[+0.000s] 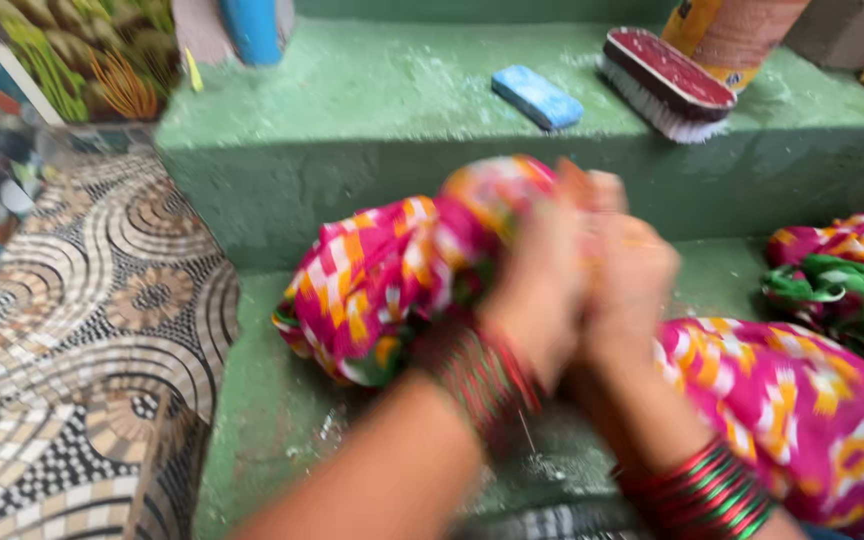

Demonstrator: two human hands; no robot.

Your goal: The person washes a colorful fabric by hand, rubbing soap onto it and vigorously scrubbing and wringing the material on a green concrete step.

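Your left hand (537,275) and right hand (632,285): both gripping, wringing pink cloth (392,275). Brush (667,82), blue soap (537,97) lying far, unused. Judged: scrubbing done, wringing remaining.

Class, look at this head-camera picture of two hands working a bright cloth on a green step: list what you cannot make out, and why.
- Left hand and right hand: motion blur hides the fingers and grip.
- Pink patterned cloth: bunched and blurred, so its full shape is unclear.
- Orange container behind the scrubbing brush: cut off by the top edge.
- Blue object: cut off at the top.
- Second cloth pile: cut off by the right edge.
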